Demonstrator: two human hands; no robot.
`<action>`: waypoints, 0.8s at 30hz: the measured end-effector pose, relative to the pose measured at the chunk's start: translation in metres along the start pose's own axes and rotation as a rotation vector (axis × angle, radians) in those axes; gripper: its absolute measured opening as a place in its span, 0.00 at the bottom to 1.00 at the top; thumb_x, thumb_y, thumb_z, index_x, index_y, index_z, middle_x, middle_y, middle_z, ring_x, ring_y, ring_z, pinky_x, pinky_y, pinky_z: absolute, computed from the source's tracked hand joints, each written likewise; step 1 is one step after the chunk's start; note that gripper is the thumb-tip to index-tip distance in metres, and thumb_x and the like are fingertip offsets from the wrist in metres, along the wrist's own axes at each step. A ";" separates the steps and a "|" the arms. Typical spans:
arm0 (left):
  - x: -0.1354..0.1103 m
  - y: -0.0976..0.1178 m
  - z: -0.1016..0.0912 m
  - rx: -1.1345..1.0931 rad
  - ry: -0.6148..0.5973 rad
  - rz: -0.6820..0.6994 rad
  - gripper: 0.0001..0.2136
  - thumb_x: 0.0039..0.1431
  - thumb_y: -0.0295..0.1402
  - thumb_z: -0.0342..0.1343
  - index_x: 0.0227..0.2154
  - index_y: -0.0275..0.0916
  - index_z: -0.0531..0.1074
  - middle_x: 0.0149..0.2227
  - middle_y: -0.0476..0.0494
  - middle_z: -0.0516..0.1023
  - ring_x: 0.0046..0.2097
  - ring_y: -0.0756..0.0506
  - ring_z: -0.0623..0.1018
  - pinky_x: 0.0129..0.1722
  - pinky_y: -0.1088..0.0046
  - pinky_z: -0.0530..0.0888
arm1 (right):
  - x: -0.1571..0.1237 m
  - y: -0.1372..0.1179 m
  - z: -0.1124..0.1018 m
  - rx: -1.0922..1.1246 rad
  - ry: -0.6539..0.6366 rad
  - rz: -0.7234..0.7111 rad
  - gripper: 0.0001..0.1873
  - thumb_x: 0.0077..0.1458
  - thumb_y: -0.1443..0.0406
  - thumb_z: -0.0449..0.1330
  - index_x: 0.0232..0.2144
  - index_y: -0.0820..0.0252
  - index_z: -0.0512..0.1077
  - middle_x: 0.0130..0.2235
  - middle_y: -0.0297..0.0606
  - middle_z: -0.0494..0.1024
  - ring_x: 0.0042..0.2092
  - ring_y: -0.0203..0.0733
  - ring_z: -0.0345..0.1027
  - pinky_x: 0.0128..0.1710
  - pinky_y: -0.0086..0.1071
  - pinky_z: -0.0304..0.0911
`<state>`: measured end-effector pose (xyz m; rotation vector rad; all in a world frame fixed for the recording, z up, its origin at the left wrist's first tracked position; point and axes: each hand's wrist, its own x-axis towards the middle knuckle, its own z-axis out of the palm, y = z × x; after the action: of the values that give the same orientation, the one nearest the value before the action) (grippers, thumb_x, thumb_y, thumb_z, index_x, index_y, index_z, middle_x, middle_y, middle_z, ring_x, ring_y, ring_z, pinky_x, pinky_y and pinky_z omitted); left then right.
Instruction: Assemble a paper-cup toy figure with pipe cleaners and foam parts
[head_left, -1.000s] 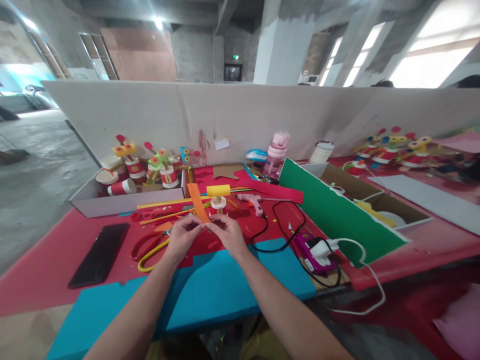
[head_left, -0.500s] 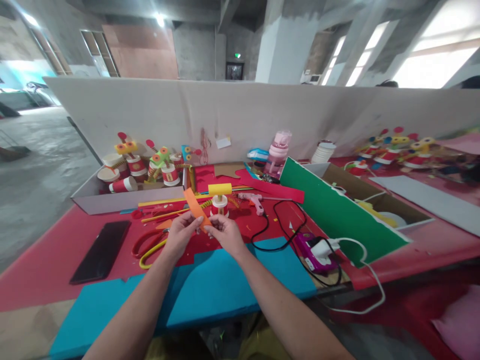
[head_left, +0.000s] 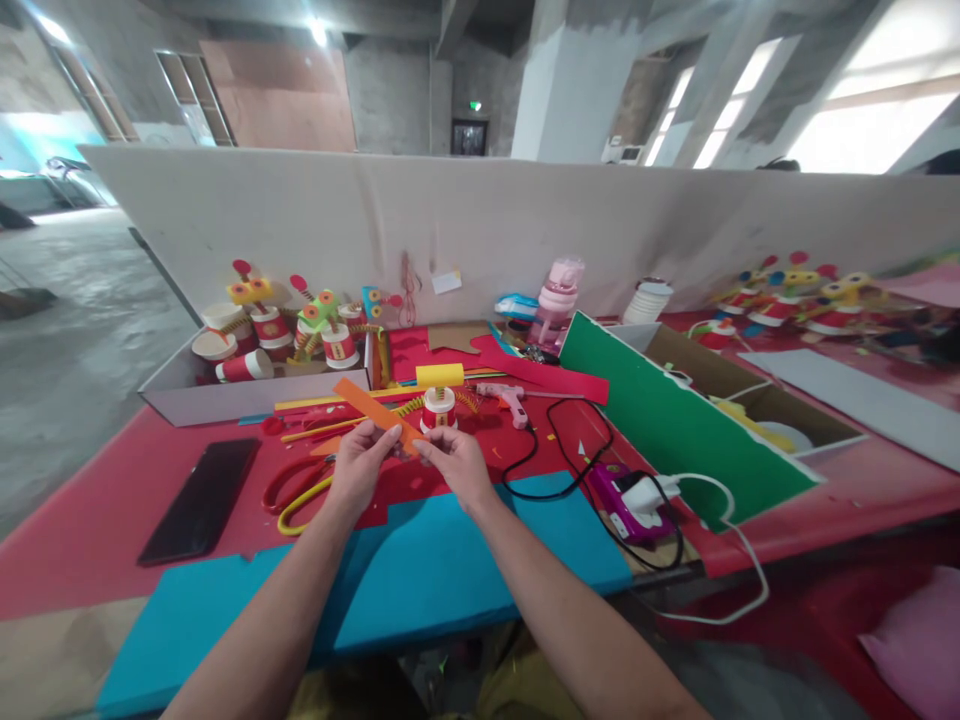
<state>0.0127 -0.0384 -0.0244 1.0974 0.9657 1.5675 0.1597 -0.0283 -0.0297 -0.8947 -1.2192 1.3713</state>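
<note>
Between my two hands is an orange paper strip (head_left: 365,404), its free end pointing up and left. My left hand (head_left: 365,460) pinches it near the middle, thumb on top. My right hand (head_left: 454,460) grips its lower right end with thumb and fingers. Just beyond my hands stands a red and white paper cup figure (head_left: 439,408) with a yellow paper roll (head_left: 439,375) on top and coiled paper arms at its sides. Scissors with red and yellow handles (head_left: 294,498) lie left of my left hand, their blades partly hidden.
A pink glue gun (head_left: 504,401) lies behind my right hand, its cord running to a purple power strip (head_left: 631,505). A black phone (head_left: 201,500) is at the left. Finished cup figures fill a white box (head_left: 255,400). A green-sided box (head_left: 667,425) stands right; blue sheets (head_left: 442,570) line the front.
The orange strip has turned so that its free end swings left and lies flatter. My hands stay in nearly the same place, both on the strip.
</note>
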 end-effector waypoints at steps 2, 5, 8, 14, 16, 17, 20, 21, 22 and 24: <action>0.000 0.001 0.000 -0.001 0.002 -0.003 0.11 0.50 0.37 0.65 0.27 0.35 0.72 0.21 0.52 0.73 0.24 0.52 0.73 0.28 0.74 0.72 | 0.000 0.001 0.000 0.016 0.011 0.006 0.15 0.42 0.54 0.68 0.26 0.60 0.74 0.24 0.30 0.75 0.27 0.35 0.66 0.31 0.29 0.64; 0.000 0.002 0.001 -0.008 0.005 -0.016 0.11 0.49 0.37 0.65 0.27 0.35 0.72 0.20 0.52 0.73 0.24 0.51 0.73 0.28 0.74 0.72 | 0.001 0.002 0.001 0.049 0.035 0.024 0.16 0.41 0.54 0.69 0.27 0.60 0.75 0.24 0.31 0.75 0.26 0.35 0.67 0.31 0.30 0.65; 0.000 0.004 0.003 -0.028 0.016 -0.035 0.11 0.49 0.37 0.66 0.27 0.36 0.71 0.20 0.52 0.73 0.23 0.50 0.74 0.27 0.74 0.71 | 0.001 0.002 0.001 0.075 0.038 0.037 0.16 0.41 0.54 0.68 0.27 0.60 0.75 0.23 0.31 0.75 0.26 0.35 0.67 0.31 0.30 0.65; -0.001 0.007 0.001 -0.063 -0.072 -0.108 0.10 0.51 0.37 0.64 0.27 0.36 0.72 0.22 0.50 0.75 0.24 0.51 0.73 0.28 0.75 0.71 | 0.001 -0.001 0.000 0.087 0.042 0.041 0.16 0.42 0.54 0.68 0.28 0.60 0.77 0.24 0.32 0.76 0.25 0.35 0.67 0.30 0.30 0.64; -0.002 0.008 0.000 -0.021 -0.166 -0.136 0.09 0.51 0.36 0.64 0.28 0.35 0.74 0.24 0.49 0.76 0.25 0.51 0.73 0.29 0.75 0.70 | 0.001 -0.001 -0.001 0.086 0.037 0.038 0.16 0.42 0.54 0.68 0.28 0.60 0.77 0.24 0.32 0.76 0.26 0.35 0.67 0.30 0.30 0.64; -0.002 0.008 -0.001 0.005 -0.198 -0.138 0.09 0.50 0.36 0.65 0.28 0.35 0.74 0.24 0.48 0.76 0.26 0.51 0.73 0.30 0.75 0.70 | 0.001 -0.001 -0.002 0.087 0.028 0.038 0.16 0.43 0.54 0.68 0.28 0.60 0.77 0.23 0.32 0.76 0.26 0.35 0.67 0.30 0.30 0.64; -0.002 0.006 -0.003 0.072 -0.194 -0.112 0.09 0.49 0.35 0.65 0.28 0.34 0.75 0.24 0.47 0.76 0.26 0.50 0.73 0.31 0.74 0.70 | 0.002 0.000 -0.002 0.110 0.011 0.046 0.16 0.45 0.53 0.67 0.28 0.60 0.77 0.23 0.32 0.75 0.25 0.35 0.67 0.29 0.29 0.64; -0.001 0.005 -0.003 0.092 -0.174 -0.100 0.09 0.49 0.36 0.65 0.27 0.34 0.75 0.23 0.47 0.75 0.26 0.50 0.73 0.30 0.74 0.70 | 0.002 0.000 -0.002 0.126 0.013 0.050 0.16 0.45 0.53 0.66 0.29 0.60 0.77 0.23 0.32 0.75 0.25 0.35 0.67 0.29 0.29 0.65; 0.000 0.004 -0.004 0.113 -0.150 -0.087 0.10 0.49 0.37 0.65 0.26 0.34 0.75 0.22 0.47 0.75 0.26 0.50 0.73 0.30 0.74 0.70 | 0.002 0.000 -0.002 0.142 0.017 0.055 0.17 0.45 0.52 0.66 0.29 0.61 0.76 0.24 0.32 0.75 0.25 0.35 0.67 0.29 0.29 0.65; 0.001 0.001 -0.004 0.149 -0.104 -0.062 0.11 0.49 0.38 0.65 0.23 0.34 0.74 0.20 0.48 0.74 0.25 0.50 0.72 0.30 0.74 0.69 | 0.001 0.000 0.000 0.163 0.020 0.065 0.18 0.43 0.53 0.68 0.31 0.60 0.75 0.25 0.32 0.76 0.26 0.35 0.68 0.29 0.30 0.66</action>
<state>0.0083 -0.0381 -0.0241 1.2281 1.0490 1.3922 0.1600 -0.0269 -0.0293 -0.8369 -1.0549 1.4872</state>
